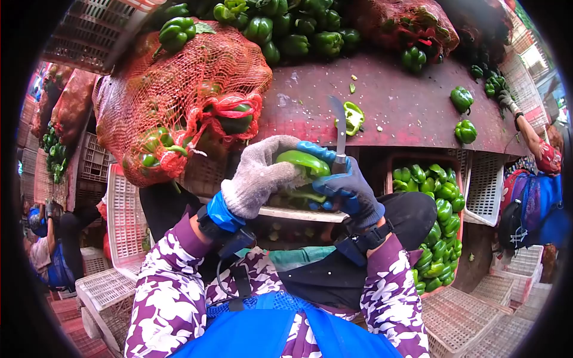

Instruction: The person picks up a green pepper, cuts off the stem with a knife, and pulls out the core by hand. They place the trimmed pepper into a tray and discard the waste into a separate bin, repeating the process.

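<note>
In front of my body, my left hand (259, 179), in a grey-white knit glove, is closed around a green bell pepper (303, 160). My right hand (352, 190), in a blue and grey glove, grips a knife (341, 128) with its blade pointing up and away from me. The right fingers also press against the pepper's near side. Just beyond the knife, a cut pepper piece (354, 118) lies on the dark red table (304, 107), its pale inside showing. Below my hands, a crate edge (298, 213) crosses over my lap.
A red mesh sack (173, 77) of peppers leans on the table at left. Loose peppers (295, 45) pile at the back. By my right knee stands a crate full of peppers (441, 238). White crates (465, 316) surround me. Other people (540, 155) sit at both sides.
</note>
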### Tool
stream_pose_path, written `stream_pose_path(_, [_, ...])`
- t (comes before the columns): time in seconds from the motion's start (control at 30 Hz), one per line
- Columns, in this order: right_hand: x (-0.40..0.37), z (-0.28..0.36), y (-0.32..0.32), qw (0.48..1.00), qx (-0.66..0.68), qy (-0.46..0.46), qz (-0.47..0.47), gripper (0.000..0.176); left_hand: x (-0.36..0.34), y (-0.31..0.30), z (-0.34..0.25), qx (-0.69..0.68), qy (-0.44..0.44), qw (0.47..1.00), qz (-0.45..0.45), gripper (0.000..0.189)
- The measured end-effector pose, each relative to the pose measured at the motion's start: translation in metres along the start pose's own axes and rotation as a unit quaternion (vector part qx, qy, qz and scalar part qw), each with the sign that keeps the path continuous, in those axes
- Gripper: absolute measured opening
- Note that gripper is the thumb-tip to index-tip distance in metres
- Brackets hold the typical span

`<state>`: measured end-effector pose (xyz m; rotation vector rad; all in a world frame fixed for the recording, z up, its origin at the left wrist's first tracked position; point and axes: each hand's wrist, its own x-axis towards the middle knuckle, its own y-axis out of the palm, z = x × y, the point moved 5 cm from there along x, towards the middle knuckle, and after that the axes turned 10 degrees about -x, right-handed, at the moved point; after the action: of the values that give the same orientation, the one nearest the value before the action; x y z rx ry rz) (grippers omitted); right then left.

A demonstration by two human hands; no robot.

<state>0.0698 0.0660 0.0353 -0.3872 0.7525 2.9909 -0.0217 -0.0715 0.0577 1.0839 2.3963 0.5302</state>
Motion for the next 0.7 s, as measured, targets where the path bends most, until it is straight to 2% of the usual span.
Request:
stream_pose_path(0.07, [-0.001, 0.000, 0.003, 1.000, 0.011, 0.000, 0.008, 0.058, -0.004, 0.000, -0.002, 0.005, -0.014, 1.000, -0.003, 0.038])
stream_pose_path(0.17, [0.000, 0.001, 0.008, 1.000, 0.003, 0.010, -0.022, 0.056, 0.011, -0.010, 0.001, 0.121, -0.026, 0.992, 0.013, 0.041])
stream_pose_path(0.2, [0.002, -0.003, 0.007, 0.999, -0.005, 0.008, -0.052, 0.055, 0.013, -0.009, 0.003, 0.116, -0.012, 0.993, 0.005, 0.043])
stream_pose_path(0.27, [0.008, -0.008, 0.000, 0.994, -0.031, -0.020, -0.105, 0.053, 0.015, -0.006, -0.002, 0.235, 0.034, 0.971, -0.003, 0.040])
stream_pose_path(0.33, [0.007, -0.012, -0.005, 0.987, -0.111, 0.015, -0.114, 0.048, 0.014, -0.003, -0.005, 0.348, 0.078, 0.934, -0.014, 0.038])
stream_pose_path(0.37, [0.007, -0.013, -0.007, 0.981, -0.151, 0.032, -0.117, 0.046, 0.016, -0.004, -0.001, 0.299, 0.041, 0.953, -0.007, 0.039])
stream_pose_path(0.43, [0.005, -0.011, -0.001, 0.991, -0.081, 0.020, -0.109, 0.041, 0.017, -0.006, 0.005, 0.196, -0.032, 0.980, 0.006, 0.042])
stream_pose_path(0.47, [0.003, -0.009, 0.002, 0.993, -0.045, 0.014, -0.106, 0.039, 0.017, -0.004, 0.006, 0.146, -0.023, 0.989, 0.018, 0.041])
stream_pose_path(0.5, [0.002, -0.008, 0.004, 0.995, -0.009, 0.007, -0.104, 0.037, 0.017, -0.005, 0.006, 0.169, -0.019, 0.985, 0.011, 0.041])
stream_pose_path(0.57, [0.004, -0.012, -0.002, 0.995, -0.030, 0.020, -0.089, 0.044, 0.017, -0.007, 0.007, 0.215, -0.011, 0.977, -0.002, 0.040])
stream_pose_path(0.7, [0.000, -0.004, 0.000, 0.998, -0.028, 0.020, -0.052, 0.055, 0.007, -0.001, 0.002, 0.140, -0.002, 0.990, 0.024, 0.037])
